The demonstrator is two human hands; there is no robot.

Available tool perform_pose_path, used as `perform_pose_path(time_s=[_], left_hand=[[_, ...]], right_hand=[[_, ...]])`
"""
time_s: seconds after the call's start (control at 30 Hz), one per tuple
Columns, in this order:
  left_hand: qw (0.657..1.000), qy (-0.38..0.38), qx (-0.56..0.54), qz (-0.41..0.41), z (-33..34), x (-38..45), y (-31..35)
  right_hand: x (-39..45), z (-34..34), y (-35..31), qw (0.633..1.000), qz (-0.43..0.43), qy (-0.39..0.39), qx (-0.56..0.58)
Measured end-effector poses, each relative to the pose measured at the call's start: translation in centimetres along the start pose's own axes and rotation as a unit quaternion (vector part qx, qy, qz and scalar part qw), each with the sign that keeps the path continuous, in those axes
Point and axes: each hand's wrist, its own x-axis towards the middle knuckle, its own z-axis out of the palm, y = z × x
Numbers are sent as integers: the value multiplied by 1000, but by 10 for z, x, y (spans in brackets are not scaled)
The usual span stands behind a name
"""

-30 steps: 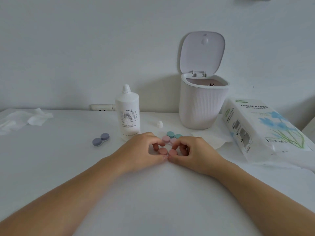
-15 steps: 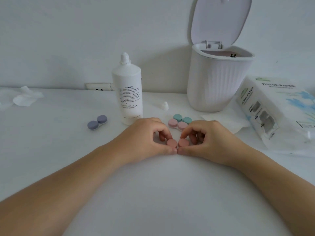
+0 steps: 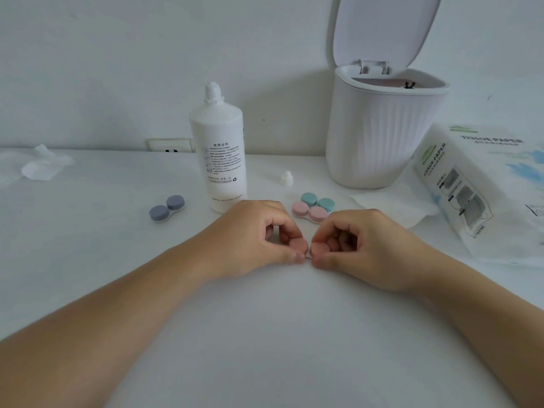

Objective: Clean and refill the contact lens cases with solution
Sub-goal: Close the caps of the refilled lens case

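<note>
A coral-pink lens case (image 3: 309,248) lies on the white table (image 3: 265,334) in front of me. My left hand (image 3: 256,240) pinches its left cap between thumb and fingers. My right hand (image 3: 359,245) pinches its right cap the same way. Behind them lie a light-pink case (image 3: 309,211) and a teal case (image 3: 317,200), both capped. A blue-grey capped case (image 3: 167,208) lies to the left. The white solution bottle (image 3: 219,151) stands uncapped behind my left hand, with its small white cap (image 3: 286,178) on the table beside it.
A white ribbed bin (image 3: 382,134) with its lid up stands at the back right. A tissue paper pack (image 3: 477,184) lies at the right, a flat tissue (image 3: 391,206) in front of the bin. Crumpled tissues (image 3: 41,166) lie at the far left, by a wall socket (image 3: 172,145).
The camera has come closer and tilted down. Both hands stay on the coral-pink case's caps, with the fingers shifted slightly round them.
</note>
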Motion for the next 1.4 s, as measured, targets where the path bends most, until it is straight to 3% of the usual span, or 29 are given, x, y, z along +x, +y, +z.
perform_pose_path(time_s=[0.17,0.37,0.53,0.77,1.4], left_hand=[[999,19,-8,-31,1,-1,0],[999,10,-23,-27,1,-2,-1],[999,13,-27,-22,2,-2,-1],[999,9,-20,-27,2,-2,-1],[999,6,-21,-29,1,-2,-2]], right_hand=[[-5,-7,-3,999,-33,-2,-18],[-1,0,-7,997,-41,55,-41],[-6,-3,-7,996,-75,27,-47],[-3,2,-7,994,-63,53,-74],[-4,-3,-10,994,-56,28,-87]])
